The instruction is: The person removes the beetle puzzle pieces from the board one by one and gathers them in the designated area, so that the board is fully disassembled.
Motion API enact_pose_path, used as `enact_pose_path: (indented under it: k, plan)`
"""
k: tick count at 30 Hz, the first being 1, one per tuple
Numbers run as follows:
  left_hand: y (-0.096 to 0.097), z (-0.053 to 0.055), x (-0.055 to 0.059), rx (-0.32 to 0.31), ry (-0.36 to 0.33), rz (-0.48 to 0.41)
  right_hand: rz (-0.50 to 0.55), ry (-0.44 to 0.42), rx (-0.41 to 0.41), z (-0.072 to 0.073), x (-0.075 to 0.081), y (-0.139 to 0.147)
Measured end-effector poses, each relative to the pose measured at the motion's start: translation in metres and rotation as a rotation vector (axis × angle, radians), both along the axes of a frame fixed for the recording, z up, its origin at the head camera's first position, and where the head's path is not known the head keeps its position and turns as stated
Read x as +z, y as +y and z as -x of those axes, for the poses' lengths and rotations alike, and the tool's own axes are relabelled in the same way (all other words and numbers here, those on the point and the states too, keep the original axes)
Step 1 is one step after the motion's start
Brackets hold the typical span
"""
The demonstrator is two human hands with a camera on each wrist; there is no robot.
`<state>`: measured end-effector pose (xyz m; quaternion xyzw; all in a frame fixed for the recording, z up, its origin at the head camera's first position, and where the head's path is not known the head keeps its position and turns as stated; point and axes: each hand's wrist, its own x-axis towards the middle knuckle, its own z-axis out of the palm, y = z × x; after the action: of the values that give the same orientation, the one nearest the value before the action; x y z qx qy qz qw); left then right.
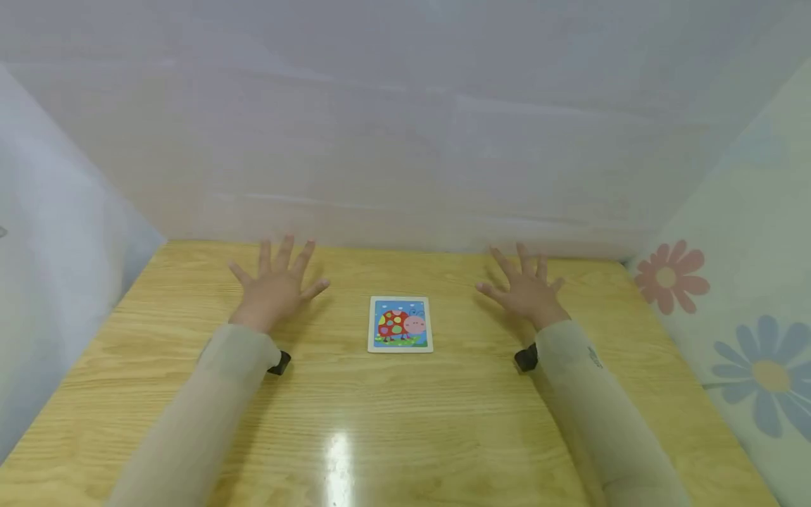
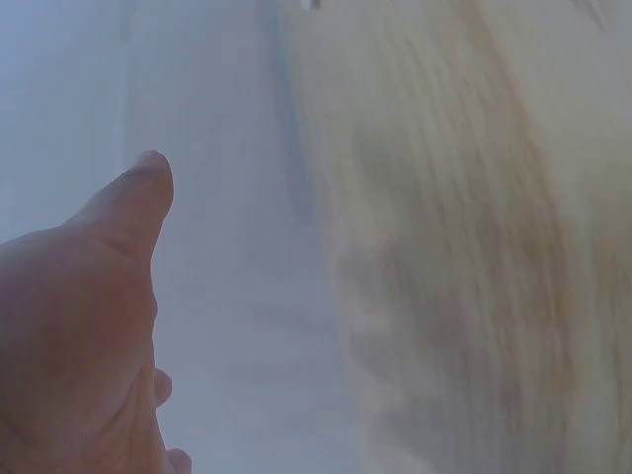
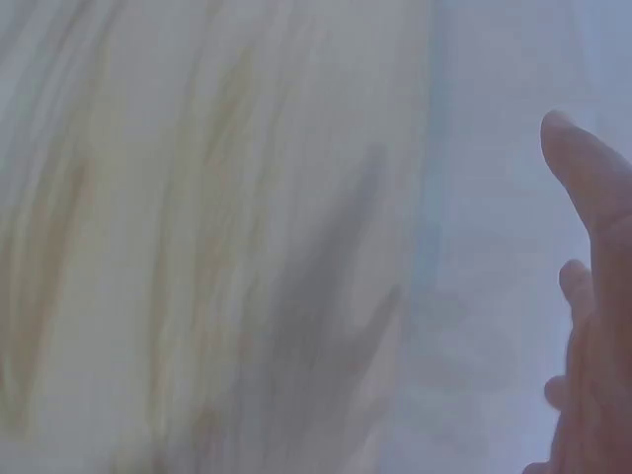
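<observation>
A square picture card or puzzle (image 1: 400,324) with a white border lies flat on the wooden table (image 1: 405,429). Its picture is a red spotted ladybug on a blue background. To its left is my left hand (image 1: 274,292), fingers spread and straight, holding nothing. My right hand (image 1: 527,290) is spread in the same way on the other side, apart from the card. In the left wrist view the left thumb (image 2: 128,202) stands out from the palm. The right wrist view shows the right thumb (image 3: 583,168) and some fingertips, with a hand shadow on the tabletop.
A pale sheet-like wall (image 1: 405,141) rises behind the table's far edge. On the right, another wall carries a red flower (image 1: 665,277) and a blue flower (image 1: 769,377). A plain light wall (image 1: 57,232) stands at the left. Each wrist has a small black device (image 1: 526,358).
</observation>
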<state>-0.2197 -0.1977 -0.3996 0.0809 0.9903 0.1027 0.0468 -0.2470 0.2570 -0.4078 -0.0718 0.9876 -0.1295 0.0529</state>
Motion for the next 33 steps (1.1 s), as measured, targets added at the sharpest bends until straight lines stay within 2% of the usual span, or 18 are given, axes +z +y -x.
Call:
enact_pose_path:
  k: [5,8,13,16,21,26,33]
  plan:
    - [0.013,-0.013,0.005,-0.025,0.042,-0.065,0.111,0.069,0.013,-0.013,0.004,-0.012]
    - [0.021,-0.023,0.009,-0.043,0.065,-0.084,0.215,0.114,0.031,-0.021,0.006,-0.023]
    - [0.035,-0.037,0.012,-0.074,0.061,-0.105,0.397,0.155,0.066,-0.031,0.005,-0.042]
    - [0.042,-0.044,0.012,-0.090,0.048,-0.122,0.551,0.145,0.075,-0.033,0.005,-0.055]
    - [0.052,-0.052,0.003,-0.123,0.012,-0.121,0.768,0.074,0.044,-0.037,0.004,-0.078]
    - [0.061,-0.056,-0.004,-0.149,-0.032,-0.106,0.817,0.003,0.008,-0.037,0.004,-0.103]
    - [0.069,-0.067,-0.007,-0.180,-0.138,-0.128,0.773,-0.055,0.002,-0.035,0.000,-0.137]
